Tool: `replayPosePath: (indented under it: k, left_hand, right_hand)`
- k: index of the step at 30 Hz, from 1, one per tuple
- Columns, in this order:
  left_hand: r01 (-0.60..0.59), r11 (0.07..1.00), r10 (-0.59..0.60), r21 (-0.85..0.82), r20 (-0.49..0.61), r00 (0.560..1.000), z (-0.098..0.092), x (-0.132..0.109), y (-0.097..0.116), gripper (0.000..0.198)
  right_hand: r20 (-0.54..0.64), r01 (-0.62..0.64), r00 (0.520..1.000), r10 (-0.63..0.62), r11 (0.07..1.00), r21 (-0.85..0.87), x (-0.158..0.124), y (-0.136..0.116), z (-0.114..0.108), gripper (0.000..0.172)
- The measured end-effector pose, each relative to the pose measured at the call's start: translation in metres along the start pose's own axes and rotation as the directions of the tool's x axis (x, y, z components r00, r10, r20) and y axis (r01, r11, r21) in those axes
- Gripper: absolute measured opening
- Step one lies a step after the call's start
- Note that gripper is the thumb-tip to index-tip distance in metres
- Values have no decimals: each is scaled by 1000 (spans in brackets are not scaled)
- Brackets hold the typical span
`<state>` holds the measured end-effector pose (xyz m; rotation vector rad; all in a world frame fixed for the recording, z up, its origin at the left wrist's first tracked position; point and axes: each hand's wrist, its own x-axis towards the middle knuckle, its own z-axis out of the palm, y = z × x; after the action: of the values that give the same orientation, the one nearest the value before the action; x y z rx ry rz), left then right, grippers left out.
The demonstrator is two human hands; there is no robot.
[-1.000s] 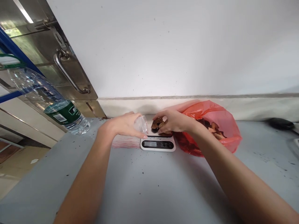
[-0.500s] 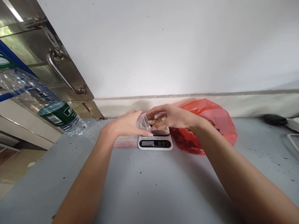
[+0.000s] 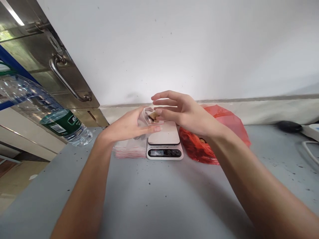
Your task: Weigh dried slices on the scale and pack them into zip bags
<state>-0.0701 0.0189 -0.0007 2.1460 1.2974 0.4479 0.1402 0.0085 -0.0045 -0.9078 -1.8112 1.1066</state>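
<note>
My left hand (image 3: 127,127) is closed around a small clear plastic bag (image 3: 142,121), held above the left side of a white digital scale (image 3: 164,135). Brownish dried pieces (image 3: 153,116) show at the bag's mouth. My right hand (image 3: 183,111) hovers over the scale, fingers spread, its fingertips beside those pieces. No pieces lie on the visible part of the scale's plate. Left of the scale is a stack of clear bags (image 3: 131,149) with pink edges. On the right, partly behind my right forearm, lies a red plastic bag (image 3: 199,147) with dark contents.
A large water bottle (image 3: 57,116) with a green label stands at the left edge of the grey table (image 3: 154,205). Behind it is a metal door with a handle (image 3: 68,81). A white wall (image 3: 159,53) borders the back. A black object (image 3: 289,126) and white cable (image 3: 310,152) lie far right.
The brownish pieces have left the scale and are now at the bag's mouth. My right hand has risen and its fingers have spread. My left hand has shifted slightly left and up.
</note>
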Motion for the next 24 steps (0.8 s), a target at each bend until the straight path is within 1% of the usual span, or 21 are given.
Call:
replayPosePath:
  k: [3,5,6,8,10,11,13,15,16,17,19,21,24]
  left_hand:
    - [32,999,-32,-4,3,999,-2,-2,-2,76]
    - [29,999,-30,-16,-9,1000,-3,-2,-4,76]
    - [4,1000,-4,-31,-20,1000,-4,-2,-4,75]
    - [-70,995,66,-74,-51,996,-4,-1,-4,73]
    - [-135,981,126,-141,-72,989,-5,-1,-1,74]
    - [-154,971,144,-185,-66,987,-5,-1,1,77]
    - [-140,957,139,-256,-22,990,-4,0,4,82]
    - [-88,961,96,-264,15,995,-3,0,6,83]
    - [-74,965,82,-252,20,996,-3,0,7,83]
    - [-79,967,86,-242,18,996,-2,0,6,81]
    - [-133,961,139,-241,8,990,-1,0,6,74]
    - [-172,955,180,-243,11,984,-1,0,5,63]
    - [-152,964,157,-218,5,988,-2,0,3,46]
  right_hand:
    - [11,30,1000,-30,999,-17,-1,-1,0,28]
    - [-21,42,999,-42,999,-8,-1,-1,-1,29]
    - [-59,59,996,-60,998,-21,-1,-1,-2,29]
    - [-129,100,985,-113,989,-109,-1,0,-6,33]
    - [-116,131,980,-160,965,-225,-2,2,-12,38]
    - [-86,150,980,-178,953,-262,-3,4,-15,35]
    - [-40,188,978,-207,943,-273,-4,5,-20,22]
    - [-27,202,976,-214,952,-229,-6,5,-23,9]
    - [-24,197,978,-206,960,-201,-6,4,-25,8]
    - [-19,185,981,-191,967,-177,-7,3,-26,9]
    - [-5,147,989,-150,976,-158,-7,1,-29,13]
    - [13,97,995,-96,978,-182,-8,-1,-34,19]
    - [43,71,997,-63,969,-237,-10,-5,-41,31]
